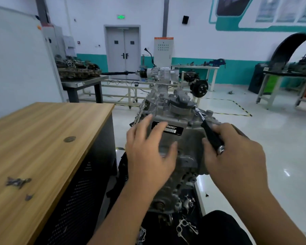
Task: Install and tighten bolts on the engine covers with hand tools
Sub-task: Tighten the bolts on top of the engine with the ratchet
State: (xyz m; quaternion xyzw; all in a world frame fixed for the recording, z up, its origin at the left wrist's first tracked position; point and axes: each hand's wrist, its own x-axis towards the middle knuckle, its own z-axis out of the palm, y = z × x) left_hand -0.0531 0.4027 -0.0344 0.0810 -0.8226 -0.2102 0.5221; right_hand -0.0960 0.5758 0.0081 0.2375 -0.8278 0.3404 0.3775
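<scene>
A grey aluminium engine (168, 110) stands in front of me, with a black barcode label (172, 129) on its near cover. My right hand (235, 152) grips the black handle of a ratchet wrench (204, 123). The wrench's chrome shaft runs up and left to a bolt spot by the round cover (181, 103) on top. My left hand (148, 149) rests open with spread fingers on the near cover, just left of the label. The bolt under the socket is hidden.
A wooden-topped bench (42, 138) stands close on my left with several loose bolts (18, 182) and a washer (69, 138) on it. Loose gaskets and parts (185, 227) lie on the floor below the engine. Behind are a gearbox stand (157, 73) and workbenches (286, 76).
</scene>
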